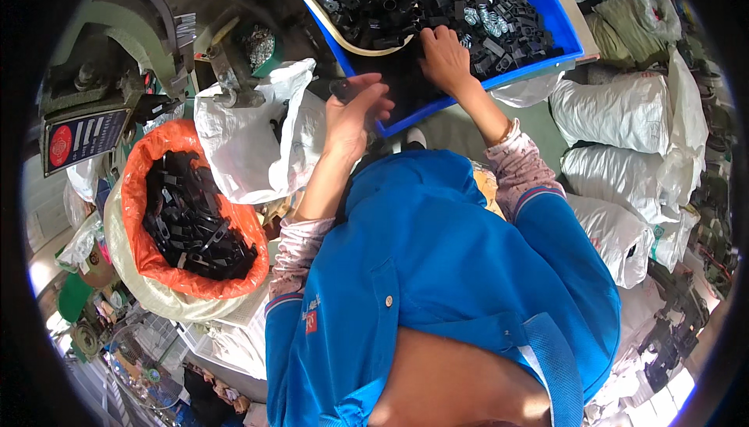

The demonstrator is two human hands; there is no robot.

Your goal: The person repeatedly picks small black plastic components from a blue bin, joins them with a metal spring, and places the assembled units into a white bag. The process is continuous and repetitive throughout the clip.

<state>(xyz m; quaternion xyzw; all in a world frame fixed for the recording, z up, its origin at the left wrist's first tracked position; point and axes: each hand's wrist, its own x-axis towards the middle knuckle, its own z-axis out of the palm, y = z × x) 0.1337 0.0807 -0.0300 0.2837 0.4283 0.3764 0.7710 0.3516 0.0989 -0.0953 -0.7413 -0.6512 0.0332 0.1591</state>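
My left hand (353, 119) is closed round a small black plastic part (339, 90), which pokes out past the thumb. It hovers left of a blue tray (499, 81). My right hand (446, 60) is over the tray, beside the rim of a cream basin (377, 52). Its fingers are curled downward, and whatever they grip is hidden. Black parts (355, 2) of a tubular shape fill the basin. Loose small black blocks (499, 33) cover the tray, with some silvery springs (490, 20) lying among them.
At my left stands an orange-lined sack (140, 193) of black parts, beside an open white sack (250, 150). A green machine (129, 17) rises at the far left. Full white sacks (616, 111) are stacked at the right.
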